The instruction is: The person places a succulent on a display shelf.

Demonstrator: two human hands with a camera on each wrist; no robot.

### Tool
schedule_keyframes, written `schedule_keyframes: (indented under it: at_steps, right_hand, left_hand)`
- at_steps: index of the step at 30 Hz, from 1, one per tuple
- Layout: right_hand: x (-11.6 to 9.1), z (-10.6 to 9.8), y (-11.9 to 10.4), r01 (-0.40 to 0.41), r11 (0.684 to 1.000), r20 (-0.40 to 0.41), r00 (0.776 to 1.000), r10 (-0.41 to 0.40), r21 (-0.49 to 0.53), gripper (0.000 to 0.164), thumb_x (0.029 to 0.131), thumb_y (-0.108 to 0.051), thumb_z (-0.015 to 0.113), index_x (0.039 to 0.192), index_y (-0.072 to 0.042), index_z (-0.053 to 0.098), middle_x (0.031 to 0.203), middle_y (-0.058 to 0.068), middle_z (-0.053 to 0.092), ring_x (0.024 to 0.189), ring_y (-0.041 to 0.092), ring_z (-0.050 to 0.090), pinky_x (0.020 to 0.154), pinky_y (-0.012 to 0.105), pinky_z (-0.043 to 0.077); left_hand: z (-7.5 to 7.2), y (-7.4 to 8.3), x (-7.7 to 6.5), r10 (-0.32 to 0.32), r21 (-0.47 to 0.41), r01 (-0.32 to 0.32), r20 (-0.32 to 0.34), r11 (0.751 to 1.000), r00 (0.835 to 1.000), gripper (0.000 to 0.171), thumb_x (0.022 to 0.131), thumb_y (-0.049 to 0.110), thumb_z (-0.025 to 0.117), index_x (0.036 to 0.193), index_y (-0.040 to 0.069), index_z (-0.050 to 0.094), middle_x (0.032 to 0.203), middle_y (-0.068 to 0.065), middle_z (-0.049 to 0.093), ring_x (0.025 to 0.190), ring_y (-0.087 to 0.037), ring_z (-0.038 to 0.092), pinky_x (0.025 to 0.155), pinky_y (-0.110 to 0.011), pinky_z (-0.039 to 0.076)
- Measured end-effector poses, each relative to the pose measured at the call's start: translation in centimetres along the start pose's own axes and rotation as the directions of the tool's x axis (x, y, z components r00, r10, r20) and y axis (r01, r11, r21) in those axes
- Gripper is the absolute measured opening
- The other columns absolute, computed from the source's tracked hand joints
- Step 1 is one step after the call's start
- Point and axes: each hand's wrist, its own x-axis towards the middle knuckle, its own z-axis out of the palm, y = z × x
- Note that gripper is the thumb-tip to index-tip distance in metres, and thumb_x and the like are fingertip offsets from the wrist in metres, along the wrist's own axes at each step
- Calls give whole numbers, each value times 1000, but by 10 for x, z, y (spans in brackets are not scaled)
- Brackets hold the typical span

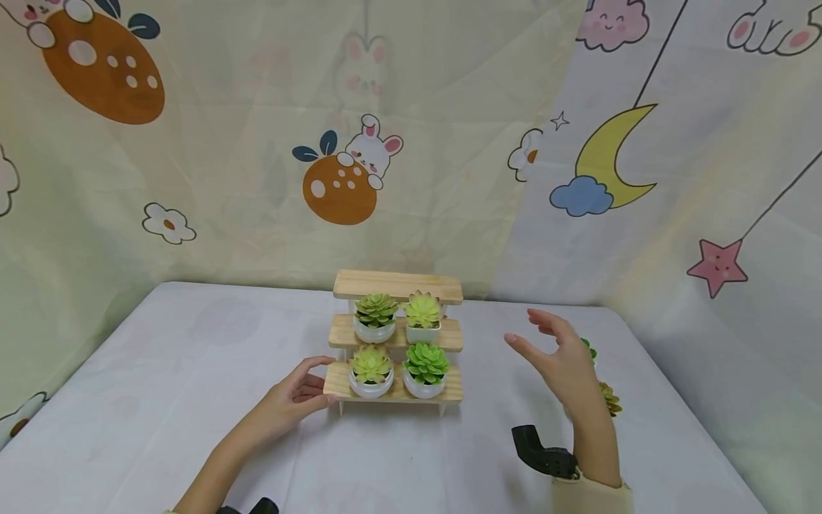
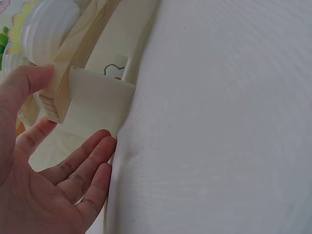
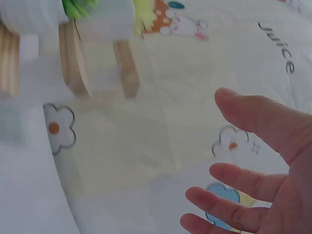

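A three-step wooden plant stand point(image 1: 398, 285) holds small potted succulents, its top step bare. On the middle step are a dark green succulent point(image 1: 376, 311) in a round white pot and a pale one point(image 1: 422, 311) in a squarish pot. A yellowish succulent point(image 1: 371, 365) and a bright green one point(image 1: 427, 364) occupy the bottom step. My left hand point(image 1: 289, 396) pinches the left end of the bottom plank point(image 2: 61, 95), thumb on top, index finger beneath. Apart from the stand, to its right, my right hand point(image 1: 565, 360) is raised with fingers spread, holding nothing.
Partly hidden behind my right forearm are a green plant point(image 1: 589, 350) and a brownish-green succulent point(image 1: 610, 400). A white cloth covers the table point(image 1: 193, 357). Behind it hangs a printed curtain point(image 1: 257, 143). A black wrist mount point(image 1: 544, 453) sticks out from my right wrist.
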Motion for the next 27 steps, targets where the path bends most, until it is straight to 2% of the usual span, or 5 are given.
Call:
schedule_keyframes:
  at_steps: [8,15,19,23,27]
  right_hand:
    - [-2,-27,34,-67,993,25,997,69,-93,79,86,-53,57,145,-9,28,148,22,24,134,41,26,98,62,27]
    - [0,-45,80,-132,973,86,985,151,-190,86,88,-51,56,146,0,19,146,33,16,130,52,20,95,67,26]
    - [1,-52,96,-213,956,150,958,245,-202,94,88,-52,55,146,4,7,145,38,10,129,55,18,95,66,30]
    - [2,-55,105,-308,939,225,914,337,-153,102,87,-53,55,145,5,-6,145,39,3,131,55,13,98,66,26]
    - [1,-53,111,-383,914,293,866,405,-131,109,85,-53,58,143,7,-12,143,41,3,130,56,12,99,69,22]
  left_hand:
    - [0,-4,0,16,4,-16,1,1000,1000,58,86,29,66,136,20,38,109,-12,61,98,-18,59,79,-26,48]
    - [1,-4,0,3,8,-3,-4,1000,1000,58,86,30,67,135,21,39,109,-12,61,98,-18,60,80,-26,48]
    - [0,-4,0,10,16,-10,-5,1000,1000,58,86,30,67,136,20,39,109,-12,61,97,-17,60,80,-27,48]
    - [0,-3,0,-9,18,10,-16,1000,1000,57,85,30,67,135,22,40,109,-12,61,98,-17,60,80,-27,48]
    - [1,-3,0,-33,18,33,-24,999,999,58,85,31,68,135,24,40,109,-11,61,99,-17,59,81,-26,48]
